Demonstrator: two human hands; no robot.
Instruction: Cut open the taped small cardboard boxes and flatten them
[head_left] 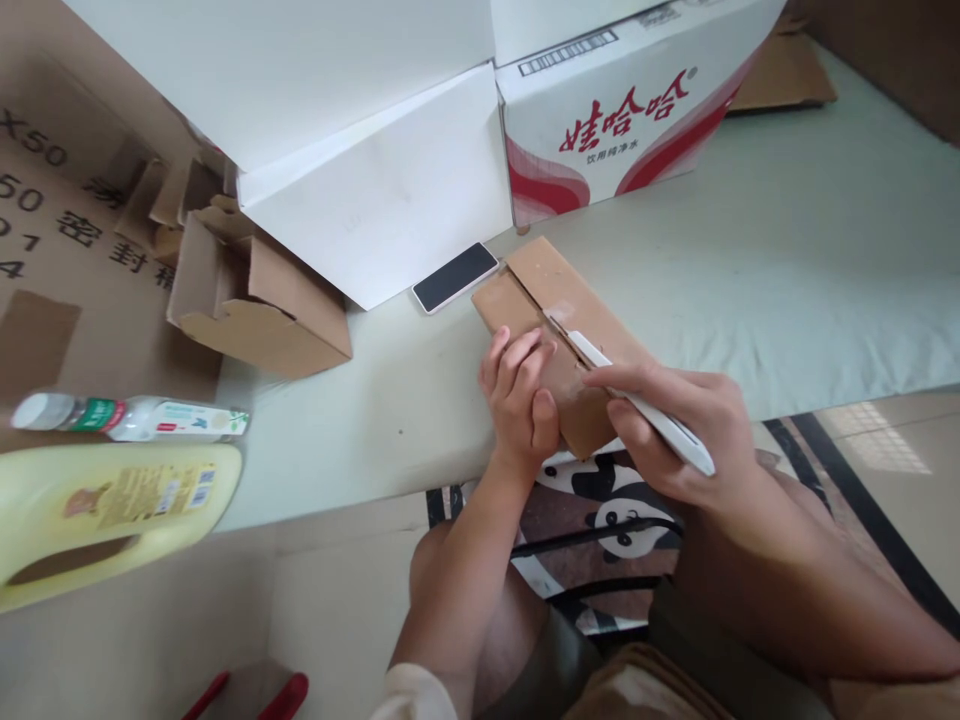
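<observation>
A small brown cardboard box (592,300) lies near the front edge of the table, a seam running along its top. My left hand (521,390) has its fingers curled on the box's near left side, gripping it. In my right hand (679,420) is a white utility knife (664,420), its handle slanting back toward my wrist. The tip of the knife rests at the seam, and the blade's end is hard to make out against the box.
A phone (456,277) lies behind the box, before white cartons (375,190) and a red-and-white carton (622,130). On the left are an open cardboard box (300,320), a clear bottle (142,415) and a yellow jug (172,490). The table (810,250) has a pale green cover.
</observation>
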